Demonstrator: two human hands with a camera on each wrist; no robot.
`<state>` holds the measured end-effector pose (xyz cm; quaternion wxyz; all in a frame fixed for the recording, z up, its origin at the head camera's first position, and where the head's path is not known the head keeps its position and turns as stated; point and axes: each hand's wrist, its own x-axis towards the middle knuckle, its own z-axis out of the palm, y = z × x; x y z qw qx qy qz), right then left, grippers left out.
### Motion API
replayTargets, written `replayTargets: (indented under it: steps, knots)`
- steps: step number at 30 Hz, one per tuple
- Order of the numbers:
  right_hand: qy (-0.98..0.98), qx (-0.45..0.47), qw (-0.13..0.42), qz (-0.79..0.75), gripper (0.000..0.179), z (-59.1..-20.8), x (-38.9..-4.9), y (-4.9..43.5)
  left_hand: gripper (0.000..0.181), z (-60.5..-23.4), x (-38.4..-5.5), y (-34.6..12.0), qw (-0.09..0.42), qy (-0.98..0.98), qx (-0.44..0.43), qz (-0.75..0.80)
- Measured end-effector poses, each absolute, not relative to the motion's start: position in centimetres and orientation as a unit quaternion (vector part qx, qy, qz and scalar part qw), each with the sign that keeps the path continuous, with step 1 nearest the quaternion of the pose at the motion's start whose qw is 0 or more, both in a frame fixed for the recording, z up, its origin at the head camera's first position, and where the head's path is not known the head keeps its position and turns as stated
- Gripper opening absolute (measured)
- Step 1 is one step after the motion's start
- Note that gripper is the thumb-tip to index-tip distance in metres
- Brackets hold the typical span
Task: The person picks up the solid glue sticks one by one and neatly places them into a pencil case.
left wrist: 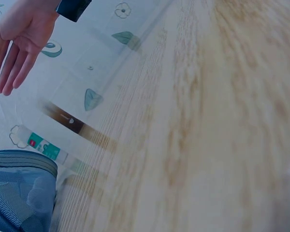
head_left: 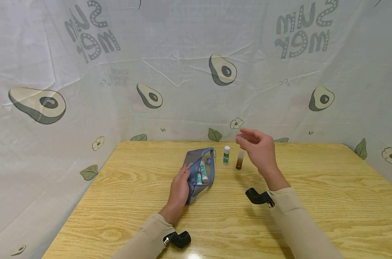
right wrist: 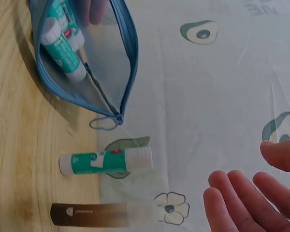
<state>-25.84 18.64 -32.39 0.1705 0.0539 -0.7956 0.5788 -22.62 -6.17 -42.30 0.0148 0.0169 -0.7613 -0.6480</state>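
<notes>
A blue mesh zipper pouch (head_left: 192, 157) lies unzipped on the table, gripped along its near left side by my left hand (head_left: 179, 187). Inside it are green-and-white glue sticks (right wrist: 65, 55), seen through the open mouth. Another glue stick (head_left: 226, 157) stands upright just right of the pouch. Beside that one is a brown tube (head_left: 239, 160) with a clear, pale top, also upright. My right hand (head_left: 261, 151) is raised above and to the right of the brown tube, fingers loosely bent, with nothing in its grasp.
The wood-grain table (head_left: 118, 201) ends at a pale curtain (head_left: 183, 118) printed with avocados, leaves and flowers. The same cloth hangs at both sides. A black wrist device is strapped on each forearm.
</notes>
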Motion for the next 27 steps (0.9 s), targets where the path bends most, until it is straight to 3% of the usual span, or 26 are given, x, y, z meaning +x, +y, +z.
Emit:
replayTargets:
  steps: [27]
  knots:
    - [-0.761,0.011,0.192,0.62,0.052,-31.4,-26.0,22.6,0.051,-42.4,-22.7,-6.1,0.018,-0.761,0.016,-0.648]
